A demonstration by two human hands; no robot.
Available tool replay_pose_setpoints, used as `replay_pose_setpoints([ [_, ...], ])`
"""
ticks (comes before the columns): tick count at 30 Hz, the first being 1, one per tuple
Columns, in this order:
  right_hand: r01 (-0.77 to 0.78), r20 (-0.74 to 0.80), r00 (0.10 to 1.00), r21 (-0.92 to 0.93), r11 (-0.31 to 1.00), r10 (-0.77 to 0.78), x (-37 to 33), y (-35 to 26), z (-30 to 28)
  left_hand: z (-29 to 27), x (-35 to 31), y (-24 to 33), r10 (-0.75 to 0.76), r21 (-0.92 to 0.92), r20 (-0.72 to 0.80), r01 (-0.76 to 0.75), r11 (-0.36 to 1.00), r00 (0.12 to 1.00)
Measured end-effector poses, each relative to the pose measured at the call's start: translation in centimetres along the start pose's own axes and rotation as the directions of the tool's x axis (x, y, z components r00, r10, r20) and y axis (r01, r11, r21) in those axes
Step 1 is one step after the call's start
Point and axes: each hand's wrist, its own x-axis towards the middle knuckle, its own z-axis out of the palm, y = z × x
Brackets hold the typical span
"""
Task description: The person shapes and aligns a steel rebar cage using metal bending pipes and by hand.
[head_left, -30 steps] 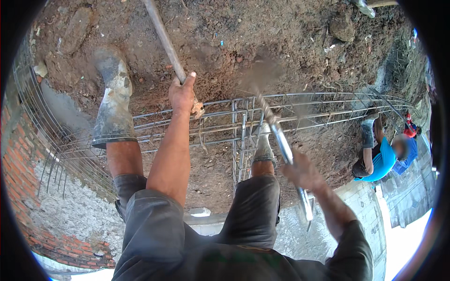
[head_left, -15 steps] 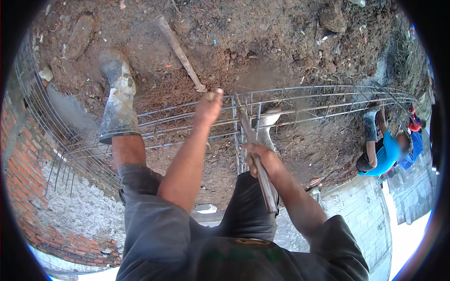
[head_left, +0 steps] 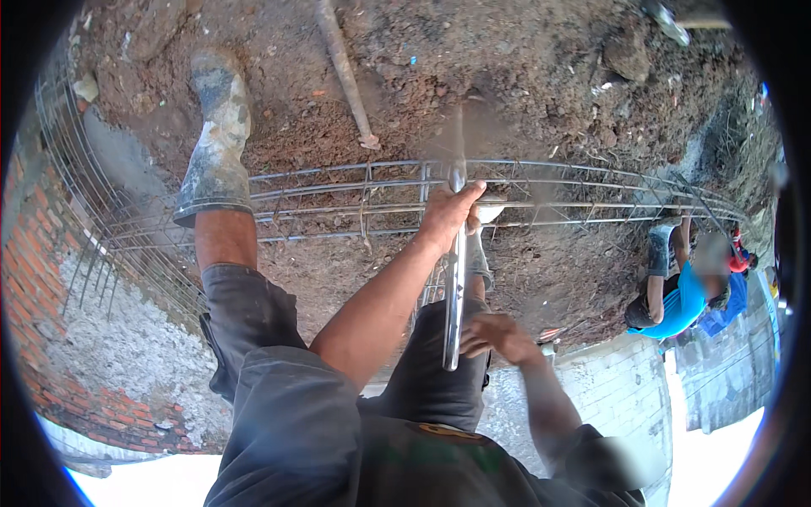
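A long, shiny metal bar-like tool (head_left: 455, 287) stands nearly lengthwise in front of me. My left hand (head_left: 452, 215) is closed around its upper part, above the rebar cage (head_left: 329, 208) of long steel rods and ties. The tool's far end is blurred against the soil. My right hand (head_left: 500, 336) is beside the tool's near end, over my right thigh, its fingers loosely bent and apart with nothing visible in them. The cage runs across between my muddy boots; my left boot (head_left: 218, 144) shows whole, while my left hand partly covers the right one.
A wooden-looking handle (head_left: 345, 72) lies on the rough soil beyond the cage. More curved rebar (head_left: 63, 160) runs along the left by a brick wall (head_left: 42, 313). At right, a person in a blue shirt (head_left: 686, 300) crouches by the cage's end; a block wall (head_left: 608, 389) stands nearby.
My left hand has moved right and taken hold of the metal tool. My right hand has let go of it and shifted slightly toward me. The view has shifted a little.
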Motion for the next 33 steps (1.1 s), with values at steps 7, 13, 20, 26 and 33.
replay_pose_setpoints([
  [7,0.712,-0.518,0.363,-0.382,0.590,-0.774,-4.5,-7.8,-5.7,10.3,-5.6,0.9,0.092,0.571,0.275,-0.240,0.785,0.957],
  [13,0.961,-0.603,0.275,0.168,0.218,-0.749,-12.0,-6.0,-9.0,19.1,-13.2,-8.8,0.200,0.881,0.473,-0.462,-0.102,0.858],
  [20,0.970,-0.642,0.117,0.236,-0.050,-0.758,-19.3,4.4,-16.7,14.7,-15.0,-19.7,0.288,0.955,0.070,0.019,-0.296,0.955],
  [26,0.970,-0.578,-0.062,0.157,-0.185,-0.814,-20.9,6.8,-18.9,5.2,-13.5,-23.7,0.505,0.959,-0.094,0.214,-0.186,0.858],
  [33,0.943,-0.246,-0.110,0.280,-0.179,-0.963,-16.5,-3.0,-8.7,-1.7,-9.2,-18.9,0.831,0.968,-0.252,0.118,0.223,0.495],
])
